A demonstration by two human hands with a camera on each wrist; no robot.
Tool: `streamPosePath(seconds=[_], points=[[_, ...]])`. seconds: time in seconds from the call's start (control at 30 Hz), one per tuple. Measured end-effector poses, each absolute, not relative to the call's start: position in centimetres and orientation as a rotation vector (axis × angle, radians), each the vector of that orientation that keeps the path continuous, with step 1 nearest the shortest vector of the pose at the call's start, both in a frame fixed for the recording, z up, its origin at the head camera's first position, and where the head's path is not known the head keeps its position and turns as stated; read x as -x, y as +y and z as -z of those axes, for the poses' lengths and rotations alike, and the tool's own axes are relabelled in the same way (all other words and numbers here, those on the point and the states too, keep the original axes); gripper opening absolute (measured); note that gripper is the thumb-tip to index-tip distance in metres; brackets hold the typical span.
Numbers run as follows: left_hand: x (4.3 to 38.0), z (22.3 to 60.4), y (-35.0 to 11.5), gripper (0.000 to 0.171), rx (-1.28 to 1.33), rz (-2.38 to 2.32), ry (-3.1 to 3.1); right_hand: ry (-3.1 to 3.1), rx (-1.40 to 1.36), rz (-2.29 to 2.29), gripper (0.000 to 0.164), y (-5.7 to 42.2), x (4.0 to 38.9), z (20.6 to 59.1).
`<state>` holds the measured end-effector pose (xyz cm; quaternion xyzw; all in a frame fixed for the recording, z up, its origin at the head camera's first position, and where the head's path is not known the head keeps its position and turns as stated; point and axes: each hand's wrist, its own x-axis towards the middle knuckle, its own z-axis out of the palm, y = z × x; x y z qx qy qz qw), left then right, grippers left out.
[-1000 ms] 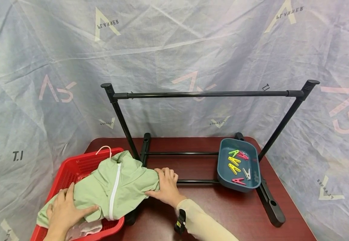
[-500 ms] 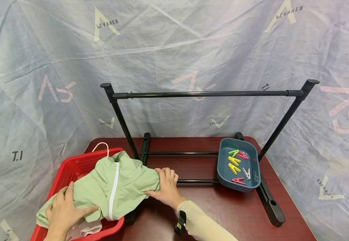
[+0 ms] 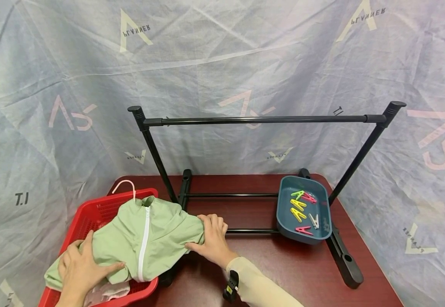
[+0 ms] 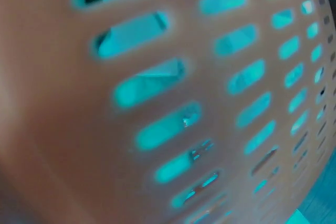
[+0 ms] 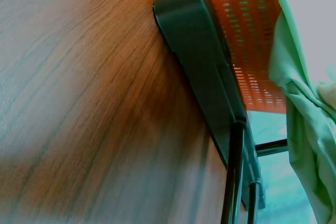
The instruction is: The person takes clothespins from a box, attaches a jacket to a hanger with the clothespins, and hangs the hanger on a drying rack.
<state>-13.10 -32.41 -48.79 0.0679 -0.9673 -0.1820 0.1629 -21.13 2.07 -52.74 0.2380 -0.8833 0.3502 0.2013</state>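
A light green jacket (image 3: 161,238) with a white zip lies slantwise over the red basket (image 3: 149,290), its collar toward the rack. From the collar opening rises the pale pink hook of a hanger (image 3: 124,182); the rest of that hanger is hidden in the cloth. My left hand (image 3: 80,266) holds the jacket's left side between spread fingers and thumb. At the opposite side, my right hand (image 3: 214,241) grips the jacket's edge, thumb in front. The right wrist view shows the green cloth (image 5: 310,140) hanging in folds, with a bit of finger at the frame's edge.
A black rack (image 3: 264,120) stands on the dark red table (image 3: 261,273). A blue bin (image 3: 324,209) with several coloured clothespins (image 3: 298,215) sits at its right. White cloth (image 3: 111,291) shows in the basket. Slotted basket wall (image 4: 210,87) fills the left wrist view.
The hanger hook has swung left and farther out of the collar. The jacket's collar has shifted slightly left. Both hands have stayed nearly where they were.
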Motion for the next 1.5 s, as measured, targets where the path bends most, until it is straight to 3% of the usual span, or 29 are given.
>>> streamPosePath(seconds=[0.4, 1.17, 1.5], points=[[13.00, 48.96, -32.30, 0.139, -0.187, 0.512, -2.672, -2.398, -0.686, -0.918, 0.076, 2.09, 20.93, 52.79], [13.17, 48.17, -31.78, 0.126, -0.358, 0.481, -2.732, -2.390, -0.705, -0.801, 0.069, 2.34, 20.84, 52.18], [13.09, 48.23, -31.68, 0.119, -0.283, 0.451, -2.694, -2.347, -0.732, -0.775, 0.069, 2.43, 20.78, 52.24]])
